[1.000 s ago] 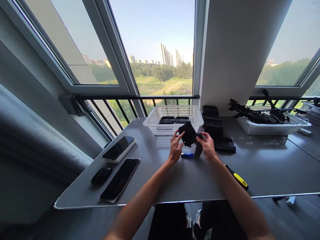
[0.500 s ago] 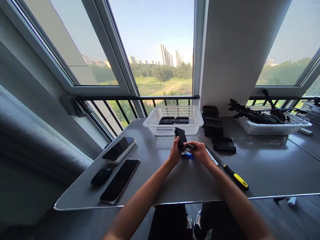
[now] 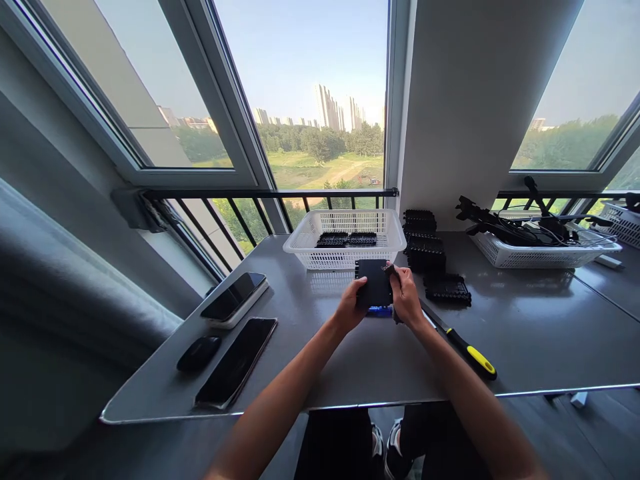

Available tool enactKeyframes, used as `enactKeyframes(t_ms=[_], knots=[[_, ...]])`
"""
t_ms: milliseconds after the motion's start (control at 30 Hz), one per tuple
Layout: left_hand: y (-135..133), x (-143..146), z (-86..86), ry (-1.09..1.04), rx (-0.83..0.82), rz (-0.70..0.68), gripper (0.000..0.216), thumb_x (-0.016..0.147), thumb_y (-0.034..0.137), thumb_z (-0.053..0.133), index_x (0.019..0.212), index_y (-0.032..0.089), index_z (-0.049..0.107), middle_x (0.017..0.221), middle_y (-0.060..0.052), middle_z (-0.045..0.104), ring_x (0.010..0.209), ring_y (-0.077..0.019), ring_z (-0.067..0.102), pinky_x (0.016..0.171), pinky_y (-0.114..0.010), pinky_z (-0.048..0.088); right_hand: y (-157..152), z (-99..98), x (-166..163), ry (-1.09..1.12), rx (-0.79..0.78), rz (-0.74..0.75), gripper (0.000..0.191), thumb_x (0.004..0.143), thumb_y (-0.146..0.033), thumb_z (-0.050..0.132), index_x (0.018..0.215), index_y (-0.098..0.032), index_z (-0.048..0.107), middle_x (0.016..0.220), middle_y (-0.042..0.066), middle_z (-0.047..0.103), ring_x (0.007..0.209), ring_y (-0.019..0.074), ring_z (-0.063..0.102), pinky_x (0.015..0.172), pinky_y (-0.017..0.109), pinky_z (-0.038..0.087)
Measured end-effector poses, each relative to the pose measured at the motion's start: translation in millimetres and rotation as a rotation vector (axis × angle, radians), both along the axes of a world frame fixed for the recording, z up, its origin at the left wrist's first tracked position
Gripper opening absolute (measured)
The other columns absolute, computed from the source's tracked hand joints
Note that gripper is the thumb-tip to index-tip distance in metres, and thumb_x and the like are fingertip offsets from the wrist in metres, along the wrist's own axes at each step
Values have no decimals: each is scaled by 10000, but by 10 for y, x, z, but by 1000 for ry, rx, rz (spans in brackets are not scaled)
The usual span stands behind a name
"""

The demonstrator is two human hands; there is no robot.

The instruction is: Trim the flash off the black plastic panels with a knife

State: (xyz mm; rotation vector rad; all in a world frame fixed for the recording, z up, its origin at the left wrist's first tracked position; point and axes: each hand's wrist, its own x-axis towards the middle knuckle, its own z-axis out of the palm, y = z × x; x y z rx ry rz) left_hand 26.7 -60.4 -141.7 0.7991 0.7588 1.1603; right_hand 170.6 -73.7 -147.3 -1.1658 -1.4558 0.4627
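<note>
Black part [image 3: 374, 283]: from my head camera, it is raised over the counter [image 3: 550, 333] in front of the white basket [image 3: 335, 258], broad flat face towards me.
Left hand [image 3: 350, 305]: grasping the part at its left side, my thumb laid on the face; the fingers behind are hidden.
Right hand [image 3: 409, 298]: pinching a small dark strip [image 3: 390, 269] at the part's right side; I cannot tell its material, nor whether I grip the part too.
Handling: I judge the part light and stiff, probably plastic, a little slippery on its flat face, the small teeth along its edge perhaps easy to snap.
Where to hold: by the solid sides, thumb flat, no squeezing on the teeth.
Nearby: a blue thing [image 3: 381, 311], partly hidden, and a yellow-handled tool [image 3: 473, 355] beside my right forearm.
</note>
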Motion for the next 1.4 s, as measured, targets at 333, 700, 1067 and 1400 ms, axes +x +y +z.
enactKeyframes(t_ms=[333, 700, 1067, 1400], knots=[[-61, 42, -42, 18, 37, -47, 443, 606, 343, 831, 966, 145, 665, 866, -60, 732, 748, -186, 677, 753, -324, 542, -59, 28, 89, -181, 130, -59, 308, 937, -327, 468, 1167, -267, 664, 1048, 89, 614, 991, 247, 588, 916, 406, 475], [166, -43, -220, 21, 4, 129, 330, 738, 478, 701, 795, 166, 613, 676, -6, 673, 618, -144, 631, 616, -270, 518, -67, 44, 79, -558, 151, 270, 356, 917, -154, 457, 1157, -281, 688, 1011, 84, 602, 969, 224, 571, 878, 386, 500], [114, 25, -245, 68, 111, 81, 537, 638, 336, 819, 1093, 174, 585, 1001, -63, 712, 930, -216, 664, 908, -392, 496, -50, 33, 122, -288, 176, -101, 326, 944, -227, 426, 1176, -216, 655, 1002, 103, 625, 944, 238, 607, 889, 381, 491], [103, -7, -245, -9, 135, 96, 560, 609, 145, 786, 1115, 171, 548, 872, -10, 679, 796, -169, 641, 793, -319, 490, -8, -49, 48, -351, 48, 125, 226, 881, -183, 484, 955, -226, 694, 914, 64, 634, 905, 220, 593, 835, 352, 473]])
